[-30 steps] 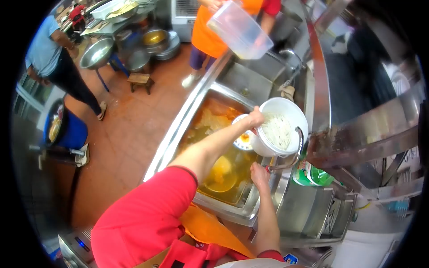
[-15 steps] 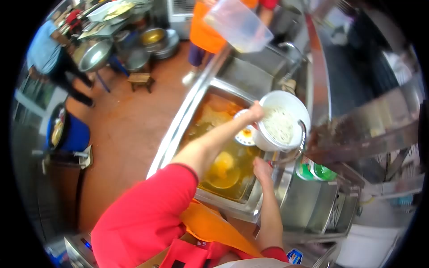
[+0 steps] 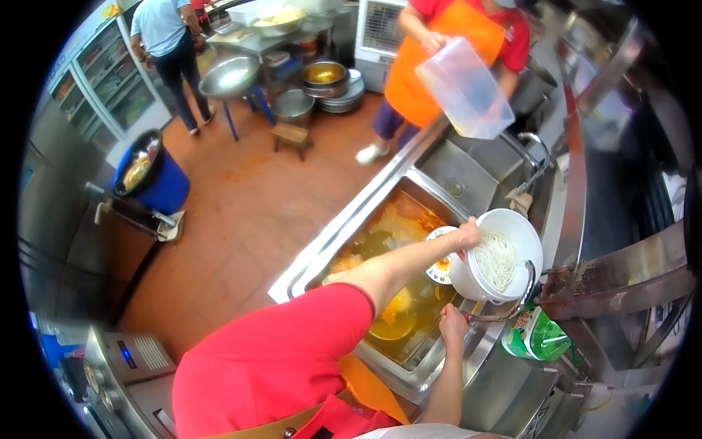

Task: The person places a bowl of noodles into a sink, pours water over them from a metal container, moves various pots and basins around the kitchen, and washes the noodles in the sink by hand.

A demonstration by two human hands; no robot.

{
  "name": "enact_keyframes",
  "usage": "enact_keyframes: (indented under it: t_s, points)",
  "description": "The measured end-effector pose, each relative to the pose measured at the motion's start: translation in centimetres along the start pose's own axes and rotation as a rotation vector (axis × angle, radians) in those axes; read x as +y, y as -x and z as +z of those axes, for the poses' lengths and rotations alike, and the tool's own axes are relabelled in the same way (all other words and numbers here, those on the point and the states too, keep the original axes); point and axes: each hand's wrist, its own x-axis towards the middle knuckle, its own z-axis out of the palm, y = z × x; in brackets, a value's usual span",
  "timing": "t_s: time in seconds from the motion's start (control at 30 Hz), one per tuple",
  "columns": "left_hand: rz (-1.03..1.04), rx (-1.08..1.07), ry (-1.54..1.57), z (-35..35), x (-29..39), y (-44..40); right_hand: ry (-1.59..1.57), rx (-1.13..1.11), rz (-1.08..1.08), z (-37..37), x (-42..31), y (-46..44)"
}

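Stainless steel takes up the most of your view: a double sink (image 3: 354, 219) slanting from 5 o'clock up to 1, with 12 at the top, and cloudy yellow liquid (image 3: 380, 245) in its nearer basin. At 1 o'clock a co-worker (image 3: 413, 91) holds a clear plastic tub (image 3: 468, 91) beside the farther basin. Your white plastic bucket (image 3: 528, 234) sits at 3 o'clock, over the right side of the nearer basin. Its axis seems to run from a base near 8 o'clock to a mouth turned toward 2; how far it truly tips, you cannot tell from here. A green-labelled plastic jug (image 3: 537, 335) stands at 4 o'clock. Between it and the bucket bends a steel swivel tap (image 3: 508, 317), its spout reaching the bucket's rim on the 4 o'clock side. A pattern-rimmed plate (image 3: 439, 275) shows at the bucket's 8 o'clock side. Your left hand (image 3: 469, 235) is nearer the bucket, grasping its rim at 10 o'clock, so the spout lies straight across the mouth from it. Your right hand (image 3: 453, 325) is curled at the tap's red end, the bucket at its 1 o'clock; whether the fingers wrap that end is unclear. Smallest are the white noodle-like strands (image 3: 496, 262) inside the bucket.
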Motion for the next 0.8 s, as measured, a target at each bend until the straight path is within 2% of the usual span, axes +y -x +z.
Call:
enact_keyframes:
  t_s: [0.13, 0.8]
  points:
    - [0.008, 0.008, -0.023, 0.1, -0.3, -0.5, -0.001, -0.044, 0.036, -0.8, -0.8, 0.0]
    - [0.021, -0.008, -0.034, 0.0, 0.3, 0.6, 0.025, 0.011, -0.004, -1.0, -0.7, 0.2]
